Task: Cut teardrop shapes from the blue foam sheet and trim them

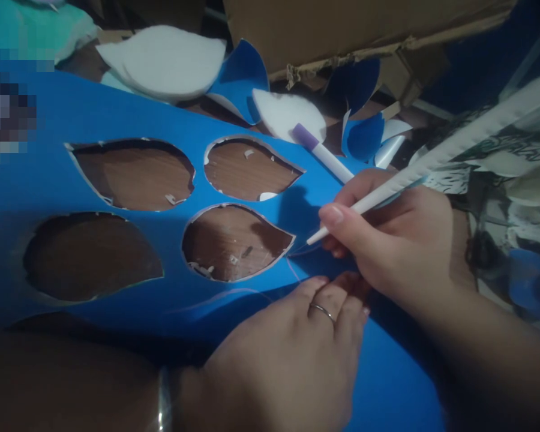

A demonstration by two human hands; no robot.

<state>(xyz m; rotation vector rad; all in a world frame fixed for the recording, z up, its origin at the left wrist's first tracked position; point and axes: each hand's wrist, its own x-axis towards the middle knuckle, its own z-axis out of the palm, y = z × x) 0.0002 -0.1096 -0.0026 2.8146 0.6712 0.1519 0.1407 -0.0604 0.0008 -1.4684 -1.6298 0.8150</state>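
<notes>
A large blue foam sheet (pixel 117 120) lies over a wooden surface, with several petal-shaped holes cut in it. My right hand (pixel 396 240) grips a long white stick-like tool (pixel 454 144) whose tip touches the sheet beside the nearest hole (pixel 234 243). My left hand (pixel 292 354), a ring on one finger and a bangle at the wrist, presses flat on the sheet just below that tip. A thin curved line is drawn on the blue near my left fingertips. A white pen with a purple cap (pixel 321 151) lies on the sheet behind my right hand.
Cut-out petal pieces, white (pixel 166 60) and blue (pixel 245 75), lie at the far edge. A cardboard box (pixel 342 30) stands behind them. Patterned fabric (pixel 499 156) and pale pieces are at the right. Small foam scraps lie inside the holes.
</notes>
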